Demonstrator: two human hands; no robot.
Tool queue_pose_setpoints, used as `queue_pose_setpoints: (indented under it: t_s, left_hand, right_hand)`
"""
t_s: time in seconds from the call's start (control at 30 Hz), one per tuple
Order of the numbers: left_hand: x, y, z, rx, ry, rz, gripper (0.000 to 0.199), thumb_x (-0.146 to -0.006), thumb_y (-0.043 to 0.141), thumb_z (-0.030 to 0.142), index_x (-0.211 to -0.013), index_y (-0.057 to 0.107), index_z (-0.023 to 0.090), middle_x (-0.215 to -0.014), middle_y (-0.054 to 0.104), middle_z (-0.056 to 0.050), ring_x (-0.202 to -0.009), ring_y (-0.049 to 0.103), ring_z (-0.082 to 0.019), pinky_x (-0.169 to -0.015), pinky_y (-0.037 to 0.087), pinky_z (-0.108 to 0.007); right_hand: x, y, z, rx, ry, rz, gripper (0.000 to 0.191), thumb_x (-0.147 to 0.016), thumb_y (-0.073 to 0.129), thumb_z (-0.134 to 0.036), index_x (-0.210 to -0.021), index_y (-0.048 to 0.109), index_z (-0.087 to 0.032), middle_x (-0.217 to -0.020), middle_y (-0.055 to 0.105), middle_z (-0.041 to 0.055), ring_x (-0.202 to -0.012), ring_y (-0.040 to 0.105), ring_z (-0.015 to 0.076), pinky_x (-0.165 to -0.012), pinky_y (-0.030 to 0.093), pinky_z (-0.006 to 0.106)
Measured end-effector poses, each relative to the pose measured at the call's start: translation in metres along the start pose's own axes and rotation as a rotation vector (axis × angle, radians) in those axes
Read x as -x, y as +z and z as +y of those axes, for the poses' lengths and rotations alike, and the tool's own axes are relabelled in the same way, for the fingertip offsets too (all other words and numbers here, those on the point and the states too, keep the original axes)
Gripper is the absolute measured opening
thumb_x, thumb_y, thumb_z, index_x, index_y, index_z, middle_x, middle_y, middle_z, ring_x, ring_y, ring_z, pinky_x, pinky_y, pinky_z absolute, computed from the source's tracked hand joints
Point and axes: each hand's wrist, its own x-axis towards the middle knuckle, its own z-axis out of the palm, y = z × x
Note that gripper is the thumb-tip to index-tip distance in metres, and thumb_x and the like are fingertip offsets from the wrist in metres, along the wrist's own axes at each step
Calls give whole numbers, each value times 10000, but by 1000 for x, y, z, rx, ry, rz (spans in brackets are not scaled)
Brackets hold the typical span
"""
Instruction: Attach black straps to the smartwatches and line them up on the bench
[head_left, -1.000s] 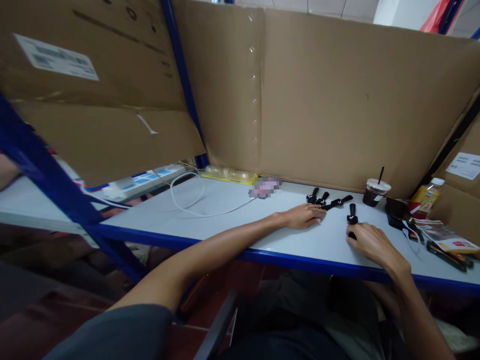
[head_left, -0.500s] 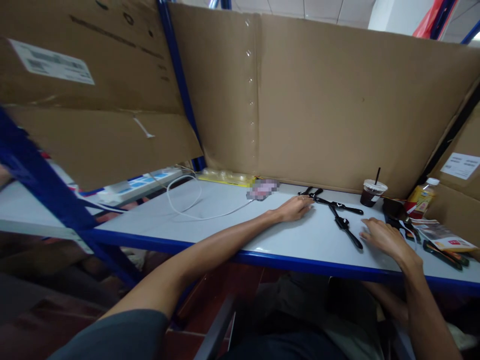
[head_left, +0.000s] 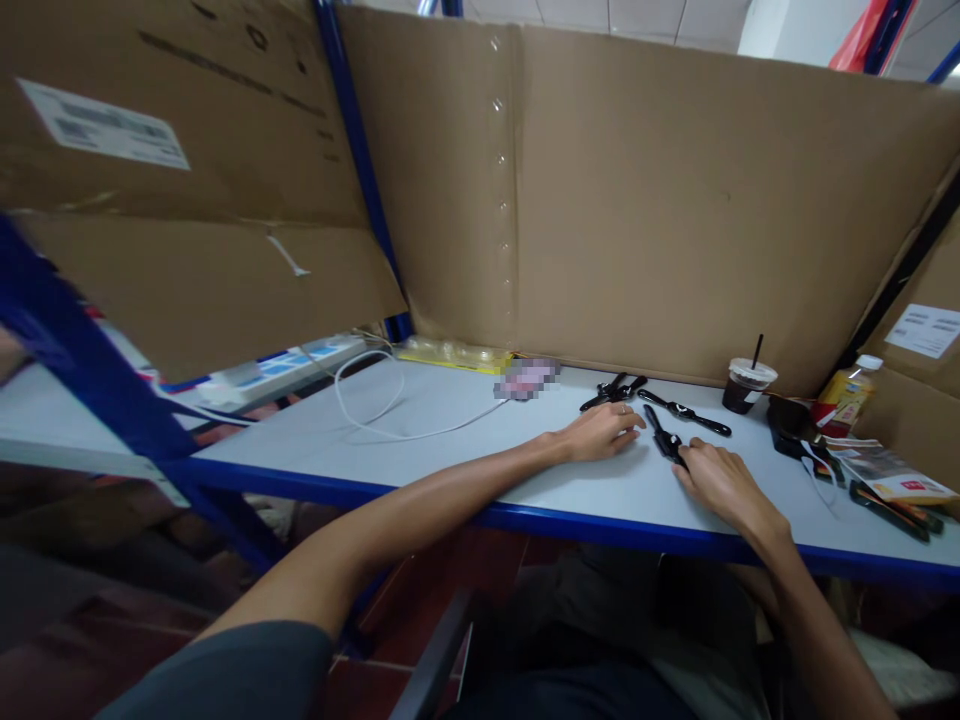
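We rest our left hand [head_left: 604, 432] flat on the counter [head_left: 450, 440], palm down, its fingers [head_left: 628, 424] pressed loosely together and holding nothing; they lie just beside a small cluster of black watches [head_left: 613, 391] near the back edge. It seems to lie there only for support. Our right hand [head_left: 716, 478] lies nearer the front edge, and its fingers [head_left: 684, 458] touch the near end of a black watch [head_left: 664, 438] that lies flat between both hands. If they pinch the strap or only press it, we cannot tell.

This watch is a dark, thin thing, with a narrow strap that is stretched open and a small thicker body in the middle; it points slantwise toward the back edge. One more open watch [head_left: 684, 411] lies behind it. Toward the right edge stand a cup with a straw [head_left: 748, 384] and a bottle [head_left: 847, 394], well apart from the hands.
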Motion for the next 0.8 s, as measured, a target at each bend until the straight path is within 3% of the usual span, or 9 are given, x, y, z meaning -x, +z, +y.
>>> queue_pose_setpoints:
  t_s: [0.23,0.4,0.57,0.8]
  left_hand:
    - [0,-11,17,-125,-103,-137,292,-1037,475,375,-1244,571,193,-1032,736,-76,-832,684,-203,-693,459,-293]
    - [0,-15,19,-203,-63,-220,231,-1036,477,376,-1084,606,189,-986,735,-85,-783,681,-196,-661,432,-283]
    - [-1,-10,23,-254,-51,-220,252,-1040,466,388,-1093,586,173,-912,737,-97,-713,682,-211,-628,424,-294]
    - [0,-7,24,-293,-48,-186,296,-1043,464,393,-1054,657,169,-787,722,-96,-644,675,-206,-635,425,-300]
  right_hand:
    - [-11,6,-5,-176,-146,75,373,-1011,488,-369,-1311,692,-279,-1139,706,93,-1036,676,255,-865,463,334]
    - [-8,1,-4,-188,-156,83,317,-997,527,-331,-1218,751,-296,-1076,719,74,-1012,668,236,-827,454,302]
    - [-5,-3,2,-156,-156,94,286,-970,541,-295,-1107,791,-323,-1011,723,56,-993,663,236,-757,442,290]
    - [-10,7,5,-151,-126,134,354,-981,515,-266,-1238,752,-320,-1047,713,85,-1035,637,246,-832,464,322]
